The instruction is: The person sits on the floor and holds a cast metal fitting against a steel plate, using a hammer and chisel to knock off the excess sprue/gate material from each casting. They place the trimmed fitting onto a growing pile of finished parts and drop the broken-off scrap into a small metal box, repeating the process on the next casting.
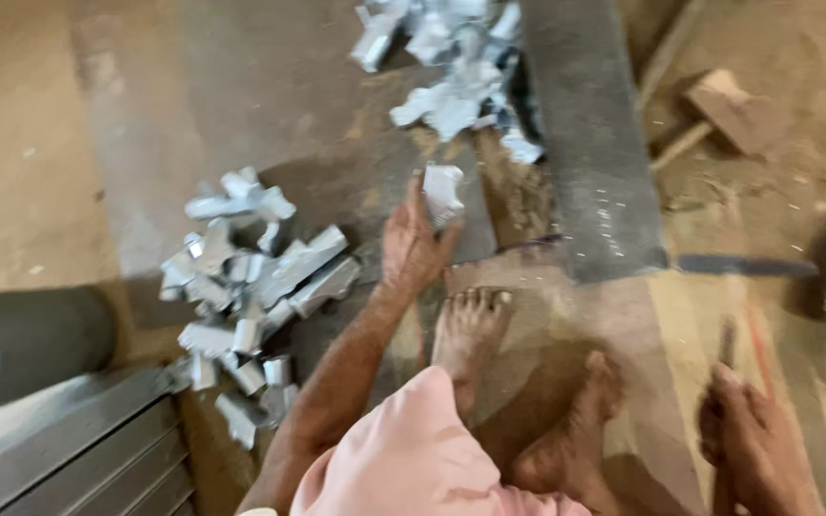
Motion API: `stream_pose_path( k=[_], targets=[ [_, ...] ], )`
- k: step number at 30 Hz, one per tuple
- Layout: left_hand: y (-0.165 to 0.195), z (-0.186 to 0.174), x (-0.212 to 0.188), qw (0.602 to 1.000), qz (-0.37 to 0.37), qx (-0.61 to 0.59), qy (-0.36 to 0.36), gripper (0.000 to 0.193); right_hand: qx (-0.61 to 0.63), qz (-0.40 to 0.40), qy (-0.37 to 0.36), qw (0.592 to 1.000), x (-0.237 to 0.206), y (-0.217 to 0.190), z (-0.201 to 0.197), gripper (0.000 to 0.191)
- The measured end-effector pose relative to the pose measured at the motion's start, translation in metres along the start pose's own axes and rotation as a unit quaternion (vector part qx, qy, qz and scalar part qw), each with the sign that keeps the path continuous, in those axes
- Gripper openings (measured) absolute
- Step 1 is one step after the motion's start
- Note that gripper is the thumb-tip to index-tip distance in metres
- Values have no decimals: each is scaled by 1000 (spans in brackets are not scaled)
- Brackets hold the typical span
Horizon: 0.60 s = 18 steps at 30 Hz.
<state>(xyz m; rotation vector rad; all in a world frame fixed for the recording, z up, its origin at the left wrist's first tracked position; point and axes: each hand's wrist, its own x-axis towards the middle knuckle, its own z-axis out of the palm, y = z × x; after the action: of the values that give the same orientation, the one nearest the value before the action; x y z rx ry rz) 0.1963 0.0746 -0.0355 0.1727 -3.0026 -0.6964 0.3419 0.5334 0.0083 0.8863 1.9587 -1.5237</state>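
Left hand: the left hand [411, 250] reaches forward toward twelve o'clock, arm stretched out past the knee, fingers closed around a small silvery metal piece [443, 194]; the thumb sits on its right side.
Metal piece: a short bent offcut, bright and blurred, held just above the floor [40, 143] at the tip of the left hand; its exact shape cannot be told.
Right hand: the right hand [752, 444] is low at about four o'clock, clenched around a thin dark tool handle [727, 344] that points up toward twelve; what kind of tool it is cannot be told because of blur.
Near pile: a heap of similar silvery offcuts [250, 296] lies on the floor at nine o'clock from the left hand, near the forearm but apart from it.
Far pile: a second heap of offcuts [456, 72] lies at twelve o'clock, just beyond the held piece, against the grey block.
Grey block: a long dark grey slab [590, 143] runs from twelve o'clock down toward the centre, at one o'clock from the left hand.
Feet: two bare feet [468, 330] rest on the sandy floor between the two hands, toes toward twelve.
Clothing: a pink garment [413, 459] covers the knee at six o'clock.
Lower left: a dark cylinder [26, 339] and ribbed grey metal sections [78, 459] lie at eight o'clock.
Upper right: a wooden block [733, 110] lies at two o'clock, well apart from both hands.
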Motion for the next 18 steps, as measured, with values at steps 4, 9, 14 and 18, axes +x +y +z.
stream_pose_path(
  k=[4,9,14,18],
  targets=[
    [-90,-49,-4,943,-112,302,-86,67,-536,-17,70,841,41,24,-17,53],
    [-152,-101,-7,873,-126,454,-128,50,-205,-101,161,960,53,32,-30,29],
    [-141,-123,43,894,-164,311,-279,70,171,-65,60,981,49,32,-26,35],
    [-97,-87,104,985,-22,61,-162,81,247,-8,2,969,49,29,-16,31]
  ],
)
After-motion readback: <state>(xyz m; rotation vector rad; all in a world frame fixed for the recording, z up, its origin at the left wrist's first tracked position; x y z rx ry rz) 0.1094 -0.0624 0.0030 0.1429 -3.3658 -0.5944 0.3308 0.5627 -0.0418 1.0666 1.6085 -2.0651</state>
